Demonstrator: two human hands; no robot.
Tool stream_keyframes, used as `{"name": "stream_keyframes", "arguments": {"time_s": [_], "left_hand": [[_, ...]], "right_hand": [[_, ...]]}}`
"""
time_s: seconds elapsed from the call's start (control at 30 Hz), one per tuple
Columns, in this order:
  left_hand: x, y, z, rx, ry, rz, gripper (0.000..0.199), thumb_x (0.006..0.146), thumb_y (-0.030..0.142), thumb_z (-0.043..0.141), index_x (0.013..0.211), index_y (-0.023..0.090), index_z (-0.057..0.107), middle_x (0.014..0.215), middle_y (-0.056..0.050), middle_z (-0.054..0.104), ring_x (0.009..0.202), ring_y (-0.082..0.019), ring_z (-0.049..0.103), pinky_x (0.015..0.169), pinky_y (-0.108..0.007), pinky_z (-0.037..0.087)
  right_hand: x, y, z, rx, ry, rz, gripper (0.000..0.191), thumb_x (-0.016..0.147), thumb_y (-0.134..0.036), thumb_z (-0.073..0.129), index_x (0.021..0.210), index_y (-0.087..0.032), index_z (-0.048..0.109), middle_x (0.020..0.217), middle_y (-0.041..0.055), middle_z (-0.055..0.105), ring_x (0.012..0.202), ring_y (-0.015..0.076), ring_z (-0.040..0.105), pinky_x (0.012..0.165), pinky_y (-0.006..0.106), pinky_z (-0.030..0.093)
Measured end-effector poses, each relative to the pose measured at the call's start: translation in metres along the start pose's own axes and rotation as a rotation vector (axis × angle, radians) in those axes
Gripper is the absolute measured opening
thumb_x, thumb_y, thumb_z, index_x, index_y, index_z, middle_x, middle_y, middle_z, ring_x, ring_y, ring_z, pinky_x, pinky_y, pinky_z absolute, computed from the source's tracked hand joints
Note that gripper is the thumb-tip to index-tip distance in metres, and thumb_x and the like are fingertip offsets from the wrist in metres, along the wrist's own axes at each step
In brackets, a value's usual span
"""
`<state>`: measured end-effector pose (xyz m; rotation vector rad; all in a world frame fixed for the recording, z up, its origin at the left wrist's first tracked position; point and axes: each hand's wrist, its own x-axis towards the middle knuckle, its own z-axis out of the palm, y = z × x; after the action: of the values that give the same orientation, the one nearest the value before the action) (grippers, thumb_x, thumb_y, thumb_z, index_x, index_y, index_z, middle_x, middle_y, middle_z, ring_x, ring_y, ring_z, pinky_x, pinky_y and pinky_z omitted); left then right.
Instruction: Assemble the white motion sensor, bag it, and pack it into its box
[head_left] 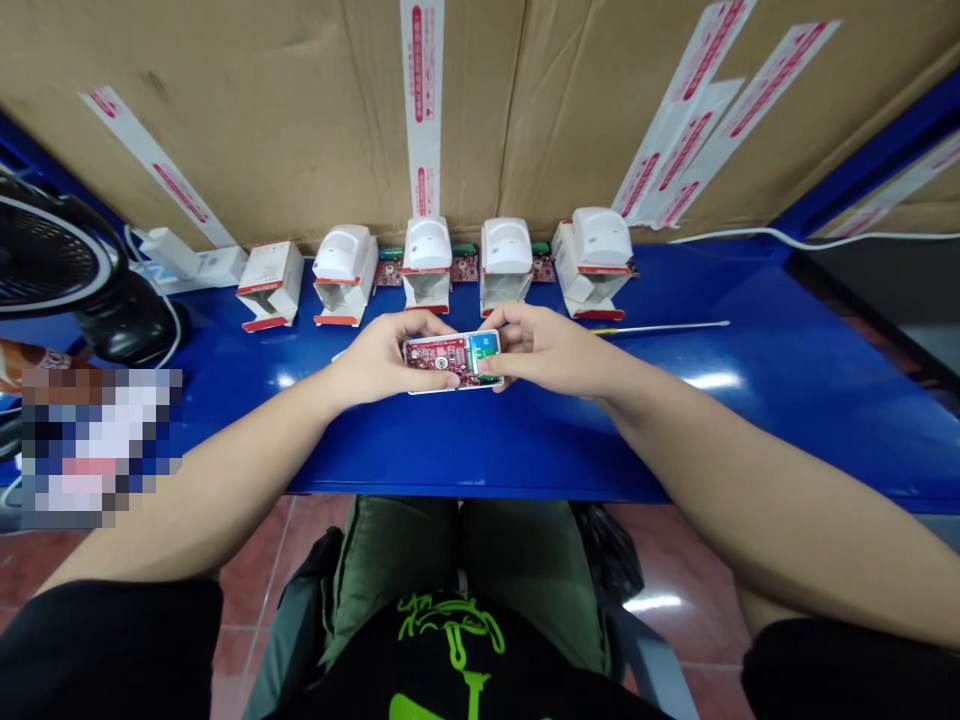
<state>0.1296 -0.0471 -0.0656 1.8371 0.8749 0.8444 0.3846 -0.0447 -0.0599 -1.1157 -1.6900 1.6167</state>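
Strips of white packing tape printed in red (pixel 424 100) run down the brown corrugated cardboard (pixel 262 120) across the top of the frame (the red print is too small to read). A lime-green emblem (pixel 450 630) sits on the person's black shirt at bottom centre, with no legible words. The blue-and-green label (pixel 484 353) at one end of the red printed circuit board (pixel 439 355) can't be read either.

That board sits in a shallow white plastic casing (pixel 450 388), held at centre frame just above the glossy blue metal table (pixel 750 420). Both hands are closed on it from either side: the left hand (pixel 386 355) curls over its left end, and the right hand (pixel 547 350) pinches its right end, with the right fingertips (pixel 489 366) on the board's face.

Along the back of the table stand white domed plastic sensor housings (pixel 427 245) on open white-and-red cartons, with a closed carton (pixel 270 285) at their left. Spare red circuit boards (pixel 463 267) lie behind them. A thin steel screwdriver (pixel 660 328) lies just right of the right hand, and a black desk fan (pixel 52 260) stands at the far left.
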Motion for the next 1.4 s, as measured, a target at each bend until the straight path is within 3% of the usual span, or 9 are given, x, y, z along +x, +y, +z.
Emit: {"name": "stream_keyframes", "arguments": {"time_s": [0.17, 0.37, 0.57, 0.63, 0.77, 0.83, 1.1, 1.23, 1.4], "left_hand": [[-0.002, -0.003, -0.004, 0.05, -0.132, 0.052, 0.054, 0.072, 0.04, 0.104, 0.114, 0.016, 0.082, 0.105, -0.007, 0.084, 0.091, -0.019, 0.077, 0.085, -0.03, 0.061], [-0.003, -0.003, -0.016, 0.32, -0.342, 0.218, 0.059, 0.075, 0.042, 0.104, 0.126, 0.023, 0.083, 0.11, -0.007, 0.083, 0.095, -0.023, 0.076, 0.089, -0.034, 0.059], [-0.005, 0.0, -0.017, 0.373, -0.433, 0.244, 0.051, 0.079, 0.041, 0.101, 0.121, 0.02, 0.081, 0.107, -0.007, 0.08, 0.091, -0.022, 0.073, 0.081, -0.03, 0.055], [-0.007, 0.0, -0.018, 0.401, -0.449, 0.239, 0.048, 0.078, 0.041, 0.102, 0.115, 0.019, 0.081, 0.101, -0.005, 0.079, 0.085, -0.02, 0.07, 0.079, -0.029, 0.052], [-0.01, 0.002, -0.021, 0.442, -0.485, 0.224, 0.047, 0.077, 0.04, 0.102, 0.114, 0.018, 0.081, 0.095, -0.003, 0.075, 0.077, -0.017, 0.065, 0.076, -0.029, 0.05], [-0.011, 0.004, -0.023, 0.457, -0.487, 0.221, 0.048, 0.078, 0.043, 0.1, 0.115, 0.018, 0.081, 0.095, -0.003, 0.074, 0.077, -0.017, 0.064, 0.074, -0.029, 0.05], [-0.014, 0.007, -0.029, 0.465, -0.503, 0.127, 0.068, 0.067, 0.038, 0.105, 0.123, 0.019, 0.073, 0.091, 0.001, 0.071, 0.076, -0.017, 0.062, 0.071, -0.028, 0.048], [-0.014, 0.005, -0.027, 0.464, -0.515, 0.118, 0.059, 0.07, 0.035, 0.101, 0.118, 0.02, 0.071, 0.087, 0.003, 0.067, 0.074, -0.017, 0.059, 0.071, -0.028, 0.046], [-0.015, 0.004, -0.024, 0.451, -0.489, 0.115, 0.056, 0.071, 0.035, 0.097, 0.116, 0.02, 0.068, 0.09, 0.003, 0.067, 0.074, -0.017, 0.058, 0.071, -0.028, 0.046]], "right_hand": [[-0.006, -0.006, -0.006, -0.079, -0.143, 0.112, 0.043, 0.071, -0.021, 0.092, 0.097, -0.024, 0.058, 0.078, -0.0043, 0.073, 0.066, 0.0153, 0.074, 0.064, 0.028, 0.068], [-0.011, -0.008, -0.011, -0.225, -0.235, 0.218, 0.039, 0.071, -0.023, 0.092, 0.094, -0.024, 0.061, 0.08, -0.0016, 0.074, 0.067, 0.0213, 0.08, 0.057, 0.031, 0.066], [-0.016, -0.012, -0.012, -0.486, -0.29, 0.17, 0.029, 0.084, -0.035, 0.085, 0.101, -0.024, 0.065, 0.08, 0.0011, 0.077, 0.062, 0.0203, 0.076, 0.056, 0.032, 0.06], [-0.014, -0.012, -0.012, -0.585, -0.217, 0.053, 0.023, 0.087, -0.038, 0.083, 0.098, -0.023, 0.069, 0.083, 0.0027, 0.077, 0.062, 0.0186, 0.072, 0.059, 0.034, 0.057], [0.0, -0.003, -0.005, -0.802, 0.111, -0.335, 0.011, 0.098, -0.029, 0.071, 0.096, -0.022, 0.079, 0.096, 0.0077, 0.08, 0.088, 0.024, 0.074, 0.084, 0.041, 0.058], [0.01, 0.002, 0.0, -0.881, 0.147, -0.419, 0.016, 0.102, -0.026, 0.068, 0.102, -0.022, 0.084, 0.105, 0.0096, 0.083, 0.101, 0.0275, 0.076, 0.096, 0.046, 0.057], [0.027, 0.006, 0.015, -1.091, 0.031, -0.365, 0.014, 0.104, -0.026, 0.072, 0.108, -0.025, 0.086, 0.114, 0.0087, 0.086, 0.112, 0.0314, 0.073, 0.103, 0.051, 0.046], [0.027, 0.003, 0.022, -1.153, 0.036, -0.331, 0.017, 0.106, -0.024, 0.066, 0.1, -0.023, 0.083, 0.107, 0.0094, 0.085, 0.109, 0.0312, 0.072, 0.101, 0.05, 0.041], [0.028, 0.005, 0.019, -1.109, 0.041, -0.337, 0.019, 0.104, -0.018, 0.06, 0.096, -0.021, 0.077, 0.104, 0.0116, 0.084, 0.107, 0.0311, 0.074, 0.103, 0.053, 0.046]]}}
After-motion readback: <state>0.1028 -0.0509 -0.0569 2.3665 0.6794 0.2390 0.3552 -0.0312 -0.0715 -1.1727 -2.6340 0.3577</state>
